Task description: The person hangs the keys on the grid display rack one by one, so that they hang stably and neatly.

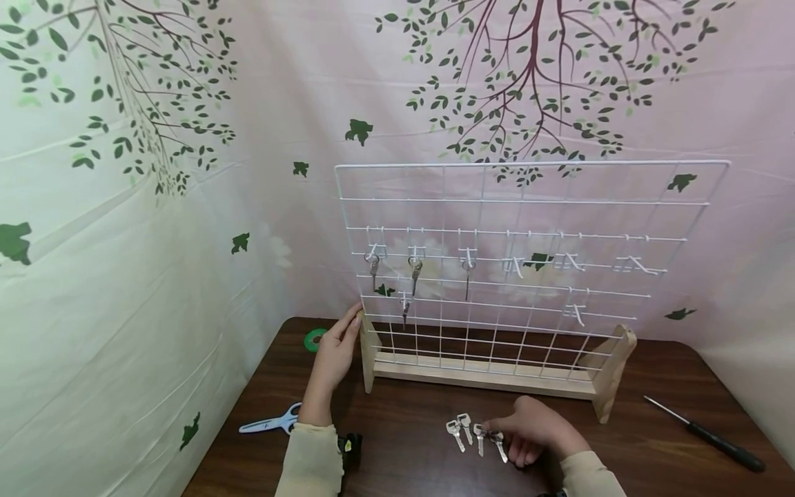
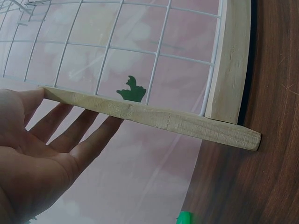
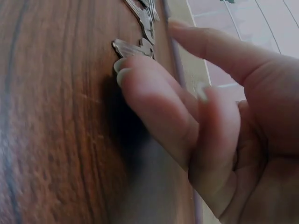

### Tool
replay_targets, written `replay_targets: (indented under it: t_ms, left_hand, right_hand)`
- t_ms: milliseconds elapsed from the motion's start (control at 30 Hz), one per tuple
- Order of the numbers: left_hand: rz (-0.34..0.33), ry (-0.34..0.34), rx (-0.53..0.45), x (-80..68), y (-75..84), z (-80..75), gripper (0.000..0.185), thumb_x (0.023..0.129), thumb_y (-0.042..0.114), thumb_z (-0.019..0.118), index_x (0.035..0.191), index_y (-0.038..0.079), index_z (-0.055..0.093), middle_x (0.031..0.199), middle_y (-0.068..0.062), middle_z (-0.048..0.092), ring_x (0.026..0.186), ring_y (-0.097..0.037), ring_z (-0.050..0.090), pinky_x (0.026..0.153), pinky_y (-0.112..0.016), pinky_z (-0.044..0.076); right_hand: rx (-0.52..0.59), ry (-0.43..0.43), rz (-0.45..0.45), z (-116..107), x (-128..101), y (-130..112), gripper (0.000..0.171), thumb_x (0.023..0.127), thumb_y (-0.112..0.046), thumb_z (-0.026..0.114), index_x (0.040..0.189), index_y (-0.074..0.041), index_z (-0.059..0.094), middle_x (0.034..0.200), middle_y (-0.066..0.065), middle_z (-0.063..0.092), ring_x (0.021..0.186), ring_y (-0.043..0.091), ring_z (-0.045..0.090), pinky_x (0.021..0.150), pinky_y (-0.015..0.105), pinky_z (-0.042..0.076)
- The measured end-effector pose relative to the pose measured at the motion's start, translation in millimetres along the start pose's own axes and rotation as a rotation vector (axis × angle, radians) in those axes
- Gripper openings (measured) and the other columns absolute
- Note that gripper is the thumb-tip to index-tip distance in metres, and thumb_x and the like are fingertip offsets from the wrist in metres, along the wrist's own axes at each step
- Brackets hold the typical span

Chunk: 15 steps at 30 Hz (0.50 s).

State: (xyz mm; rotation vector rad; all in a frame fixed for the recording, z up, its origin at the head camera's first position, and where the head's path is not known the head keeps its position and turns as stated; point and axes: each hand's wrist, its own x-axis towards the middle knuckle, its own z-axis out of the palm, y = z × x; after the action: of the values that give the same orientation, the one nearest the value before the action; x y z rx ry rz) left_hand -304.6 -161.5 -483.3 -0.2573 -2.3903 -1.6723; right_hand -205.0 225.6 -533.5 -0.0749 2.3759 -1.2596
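A white wire grid rack point(image 1: 497, 338) stands on wooden feet. My left hand point(image 1: 335, 355) holds its left wooden side piece point(image 2: 154, 116), thumb at the upper end and fingers against the edge. Several silver keys point(image 1: 455, 435) lie on the table in front of the rack. Over the rightmost of them is my right hand point(image 1: 534, 428), its bent fingertips right at a key point(image 3: 133, 49) in the right wrist view. There the thumb stands apart from the fingers. Keys on rings point(image 1: 415, 269) hang from hooks on the rack's left half.
Bare white hooks point(image 1: 640, 264) project from the rack's right half. Light-blue scissors point(image 1: 270, 422) and a green tape roll point(image 1: 315, 339) lie left of the left arm. A black-handled screwdriver point(image 1: 714, 438) lies at right. A leaf-patterned curtain point(image 1: 279, 138) closes off the back.
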Motion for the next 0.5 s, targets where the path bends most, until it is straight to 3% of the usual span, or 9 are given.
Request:
replay_targets:
  t_ms: [267,500]
  left_hand:
    - [0.005,0.005,-0.001,-0.2,-1.1,-0.1,0.047,0.113,0.043,0.052,0.158,0.029,0.055,0.167,-0.003,0.050,0.157,-0.034,0.045,0.124,-0.060,0.043]
    - [0.012,0.001,-0.006,-0.2,-0.3,-0.3,0.048,0.114,0.041,0.051,0.159,0.024,0.054,0.167,-0.005,0.049,0.157,-0.034,0.044,0.125,-0.060,0.042]
  right_hand:
    - [-0.056,0.013,0.015,6,1,-7,0.045,0.092,-0.030,0.081,0.065,0.003,0.071,0.051,0.011,0.069,0.040,0.011,0.065,0.043,0.032,0.058]
    - [-0.127,0.108,0.038,11,2,-14,0.038,0.087,-0.022,0.086,0.062,0.002,0.068,0.048,0.011,0.066,0.037,0.011,0.061,0.041,0.033,0.057]
